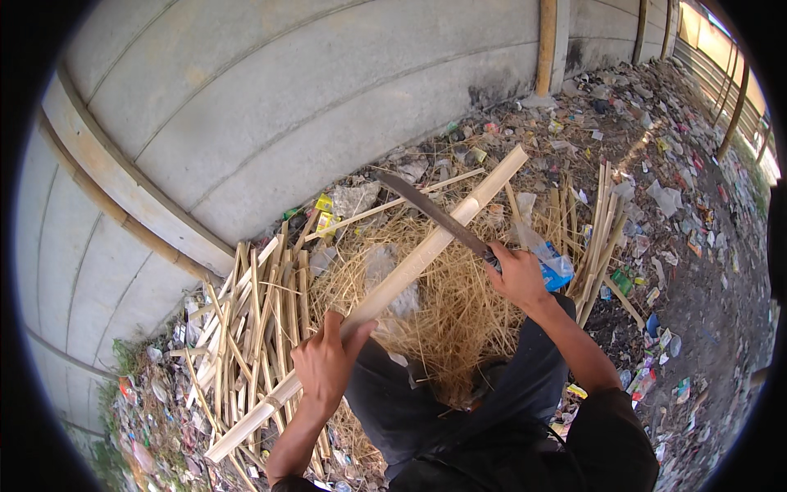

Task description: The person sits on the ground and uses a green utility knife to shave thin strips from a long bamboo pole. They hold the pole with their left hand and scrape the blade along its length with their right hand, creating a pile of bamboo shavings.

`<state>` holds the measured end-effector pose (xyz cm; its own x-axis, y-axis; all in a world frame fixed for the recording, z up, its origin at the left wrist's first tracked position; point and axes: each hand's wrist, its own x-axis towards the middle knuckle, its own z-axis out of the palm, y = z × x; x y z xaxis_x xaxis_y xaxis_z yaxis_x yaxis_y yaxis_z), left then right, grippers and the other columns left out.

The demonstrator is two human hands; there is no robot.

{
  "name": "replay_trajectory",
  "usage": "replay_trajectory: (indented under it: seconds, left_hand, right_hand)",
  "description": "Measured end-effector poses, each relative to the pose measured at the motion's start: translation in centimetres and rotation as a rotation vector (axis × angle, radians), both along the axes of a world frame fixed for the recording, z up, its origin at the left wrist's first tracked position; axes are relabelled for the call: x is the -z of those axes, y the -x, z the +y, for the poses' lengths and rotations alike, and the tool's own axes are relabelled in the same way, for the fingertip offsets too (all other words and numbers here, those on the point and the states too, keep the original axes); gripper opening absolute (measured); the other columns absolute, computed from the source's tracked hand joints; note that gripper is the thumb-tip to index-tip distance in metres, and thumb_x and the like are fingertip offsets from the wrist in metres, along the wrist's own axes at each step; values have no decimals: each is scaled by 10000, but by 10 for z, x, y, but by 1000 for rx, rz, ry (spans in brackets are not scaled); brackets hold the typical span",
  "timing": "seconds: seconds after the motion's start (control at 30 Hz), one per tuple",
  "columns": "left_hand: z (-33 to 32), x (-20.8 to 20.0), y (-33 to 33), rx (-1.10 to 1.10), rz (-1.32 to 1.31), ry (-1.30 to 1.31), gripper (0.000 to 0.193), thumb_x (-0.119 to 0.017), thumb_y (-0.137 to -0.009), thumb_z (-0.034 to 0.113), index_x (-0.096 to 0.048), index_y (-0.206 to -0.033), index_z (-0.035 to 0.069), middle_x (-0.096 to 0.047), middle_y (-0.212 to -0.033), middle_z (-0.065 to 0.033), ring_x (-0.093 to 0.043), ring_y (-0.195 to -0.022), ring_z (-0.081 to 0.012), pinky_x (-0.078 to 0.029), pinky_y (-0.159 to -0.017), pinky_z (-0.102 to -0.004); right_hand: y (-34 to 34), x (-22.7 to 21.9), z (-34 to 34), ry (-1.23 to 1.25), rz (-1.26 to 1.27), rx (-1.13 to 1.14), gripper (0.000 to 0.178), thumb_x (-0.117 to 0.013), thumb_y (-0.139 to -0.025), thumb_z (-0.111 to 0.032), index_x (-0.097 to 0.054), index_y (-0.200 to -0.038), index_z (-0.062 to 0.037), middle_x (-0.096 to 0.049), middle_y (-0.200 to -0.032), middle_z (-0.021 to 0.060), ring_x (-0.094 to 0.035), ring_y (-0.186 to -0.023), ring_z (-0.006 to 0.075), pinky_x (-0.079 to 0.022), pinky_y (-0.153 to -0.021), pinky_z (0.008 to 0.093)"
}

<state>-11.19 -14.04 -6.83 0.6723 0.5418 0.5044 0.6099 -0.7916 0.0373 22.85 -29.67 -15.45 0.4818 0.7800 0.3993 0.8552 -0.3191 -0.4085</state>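
A long, pale split bamboo strip (pixel 410 266) runs slantwise across my lap, from the lower left up to the upper right. My left hand (pixel 324 361) is closed around it on its lower part. In my right hand (pixel 519 277) is the handle of a long machete (pixel 438 215) with a dark, worn blade. The blade lies across the upper part of the strip, its tip pointing up and left. Whether its edge bites into the bamboo I cannot tell. Below the strip, between my knees, spreads a heap of straw-coloured bamboo shavings (pixel 459 303).
Left of me lies a pile of split bamboo strips (pixel 254 328); a smaller bundle of strips (pixel 597 238) lies at the right. A grey concrete panel wall (pixel 311 107) stands ahead. Scattered litter (pixel 639 107) covers the ground. A blue plastic packet (pixel 555 269) lies by my right knee.
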Motion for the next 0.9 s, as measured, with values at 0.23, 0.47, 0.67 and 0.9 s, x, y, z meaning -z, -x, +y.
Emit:
replay_trajectory:
  seconds: [0.23,0.47,0.67,0.9]
  left_hand:
    - [-6,-4,19,-61,79,142,471,-808,-921,540,-626,-952,106,-709,-657,-116,-710,-571,-338,-506,-511,-415]
    - [45,-14,27,-135,117,21,322,-784,-969,381,-622,-1019,107,-703,-767,-113,-703,-672,-368,-496,-547,-445]
    - [109,23,46,-112,364,-130,478,-797,-924,343,-569,-1258,88,-726,-888,-130,-730,-779,-374,-539,-776,-483]
    - [124,9,24,-208,681,-66,559,-865,-726,597,-783,-964,98,-735,-880,-68,-762,-780,-258,-562,-673,-412]
  right_hand:
    - [-87,25,-9,15,83,399,339,-664,-1037,-296,-747,-1246,-42,-669,-658,185,-703,-620,346,-565,-605,482]
    - [-57,49,-14,-126,576,117,380,-610,-1097,-353,-804,-1055,-29,-505,-572,53,-455,-502,185,-355,-540,404]
    - [-1,72,-1,-91,691,9,418,-586,-1114,-379,-787,-1058,-16,-475,-582,48,-446,-513,170,-373,-569,409]
    - [85,101,32,-129,1680,-43,323,-558,-1115,-288,-694,-1092,4,-384,-600,-36,-377,-452,100,-310,-446,299]
